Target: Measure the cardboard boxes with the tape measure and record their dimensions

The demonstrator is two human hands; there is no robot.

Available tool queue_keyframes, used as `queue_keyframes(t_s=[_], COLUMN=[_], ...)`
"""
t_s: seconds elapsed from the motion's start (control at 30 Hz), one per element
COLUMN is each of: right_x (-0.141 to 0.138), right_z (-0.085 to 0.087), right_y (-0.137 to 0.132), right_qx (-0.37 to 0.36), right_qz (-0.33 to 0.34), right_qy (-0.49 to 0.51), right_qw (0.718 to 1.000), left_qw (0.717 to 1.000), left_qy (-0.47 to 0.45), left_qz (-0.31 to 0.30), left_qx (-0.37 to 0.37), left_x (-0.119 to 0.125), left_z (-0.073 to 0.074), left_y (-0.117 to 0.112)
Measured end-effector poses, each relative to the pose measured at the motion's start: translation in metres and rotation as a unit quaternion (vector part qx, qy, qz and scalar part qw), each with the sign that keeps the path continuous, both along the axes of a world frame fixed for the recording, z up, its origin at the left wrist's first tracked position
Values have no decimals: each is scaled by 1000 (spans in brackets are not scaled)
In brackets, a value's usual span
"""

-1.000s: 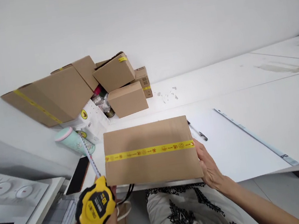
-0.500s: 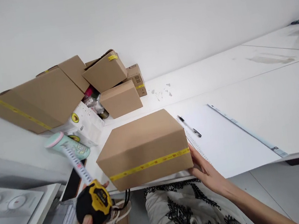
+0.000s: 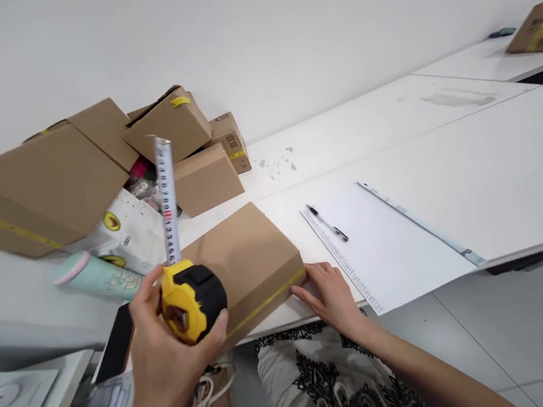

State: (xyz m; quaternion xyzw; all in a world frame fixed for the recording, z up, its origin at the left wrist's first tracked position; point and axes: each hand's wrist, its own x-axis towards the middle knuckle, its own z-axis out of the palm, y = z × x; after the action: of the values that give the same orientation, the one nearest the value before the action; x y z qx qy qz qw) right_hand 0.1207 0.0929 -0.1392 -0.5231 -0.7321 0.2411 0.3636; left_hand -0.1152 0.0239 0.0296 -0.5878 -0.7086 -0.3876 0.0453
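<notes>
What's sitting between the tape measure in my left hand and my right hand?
In the head view, a brown cardboard box lies between the tape measure and your right hand.

Head-worn camera, facing forward, down over desk [image 3: 503,164].

Digits 1, 2, 3 on tape-measure blade [image 3: 168,201].

A mint tumbler [image 3: 94,275] is beside an avocado-printed white box [image 3: 136,226], near piled brown cartons [image 3: 183,131].
</notes>
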Motion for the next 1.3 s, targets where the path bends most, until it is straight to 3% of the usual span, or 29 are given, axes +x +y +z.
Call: queue_keyframes(t_s=[0.1, 0.17, 0.27, 0.37, 0.5, 0.6, 0.73, 0.8, 0.83, 0.9, 0.93, 1.0, 1.1, 1.2, 1.3], right_x=[-8, -3, 23, 60, 91, 88, 75, 76, 79, 87, 92, 102, 111, 111, 104], right_z=[0, 4, 16, 31, 40, 39, 31, 26, 23, 20, 20, 23, 32, 38, 35], right_y=[3, 3, 9, 38, 101, 138, 157, 161, 163, 166, 168, 171, 171, 170, 171], right_qx=[4, -4, -39, -61, -88, -120, -91, -80, -82, -105, -120, -138, -123, -105, -111], right_qz=[-17, 3, 34, -6, -113, -97, -18, 13, 18, 26, 33, 55, 65, 17, -45], right_qy=[-10, 4, 54, 57, -104, -216, -271, -224, -168, 15, 125, 319, 447, 448, 422], right_qw=[1000, 1000, 997, 997, 984, 964, 958, 971, 982, 994, 984, 936, 884, 887, 899], left_qw=[997, 994, 990, 989, 989, 990, 983, 965, 951, 909, 889, 871, 878, 881, 879], left_qy=[64, 99, 130, 144, 143, 130, 166, 212, 231, 246, 242, 222, 215, 209, 205], left_qz=[-6, -30, -45, -27, 2, 21, 33, 15, -22, -159, -259, -393, -427, -424, -429], left_qx=[-44, -27, 7, 19, 35, 44, 70, 151, 206, 296, 289, 194, 17, -27, -49], left_x=[14, 18, 19, 14, 6, -2, -4, 8, 18, 47, 64, 99, 138, 154, 155], left_z=[-7, -11, -15, -19, -26, -29, -28, -33, -38, -57, -69, -96, -132, -156, -167], left_y=[21, 32, 47, 66, 103, 134, 153, 151, 148, 142, 140, 141, 154, 169, 175])
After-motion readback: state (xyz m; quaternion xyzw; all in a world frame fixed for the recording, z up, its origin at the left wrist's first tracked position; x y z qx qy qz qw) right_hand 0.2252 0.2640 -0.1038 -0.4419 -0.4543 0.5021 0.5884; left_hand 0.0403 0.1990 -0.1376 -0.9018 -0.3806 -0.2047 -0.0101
